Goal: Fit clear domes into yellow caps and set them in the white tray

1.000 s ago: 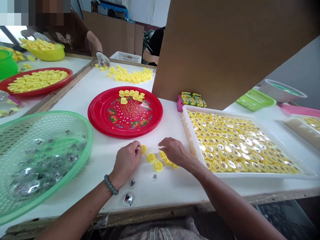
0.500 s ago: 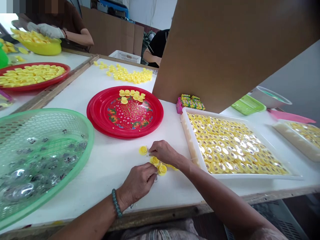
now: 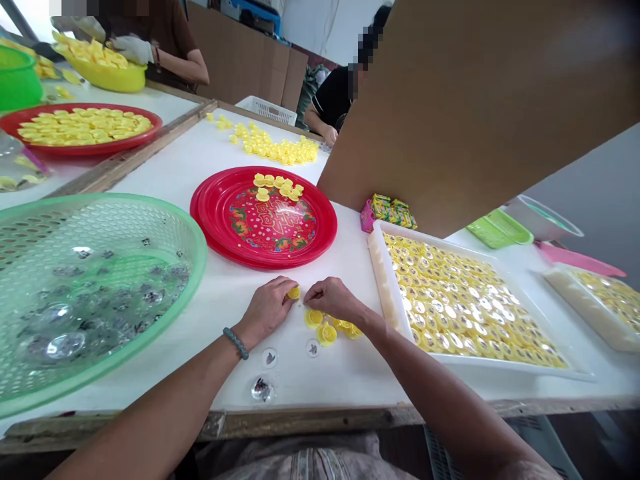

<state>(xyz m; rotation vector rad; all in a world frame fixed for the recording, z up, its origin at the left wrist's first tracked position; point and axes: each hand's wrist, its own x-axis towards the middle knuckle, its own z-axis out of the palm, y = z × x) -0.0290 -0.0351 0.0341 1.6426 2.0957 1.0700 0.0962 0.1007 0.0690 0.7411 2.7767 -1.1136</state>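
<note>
My left hand (image 3: pixel 269 303), with a beaded bracelet at its wrist, pinches a small round yellow plastic piece (image 3: pixel 294 293) just above the white table. Close beside it, my right hand (image 3: pixel 333 297) has thumb and fingers pressed together; whatever is between them is hidden or too small to name. Below the right hand lie several yellow cup-shaped pieces (image 3: pixel 327 334), partly under the wrist. Nearer the table edge are clear round discs with dark printed figures, one disc (image 3: pixel 313 347) by the yellow pieces and another disc (image 3: pixel 262 389) further left.
A green mesh basket (image 3: pixel 197 267) of clear discs stands left. Behind my hands, a stacked red tray (image 3: pixel 327 237) bears several yellow pieces. At right, a white tray (image 3: pixel 383 267) is filled with yellow pieces. A cardboard sheet (image 3: pixel 450 120) leans behind it. Two people sit across the table.
My left hand has moved up and away from the yellow pile and now grips the single yellow piece that lay apart. The discs near the edge have come into view.
</note>
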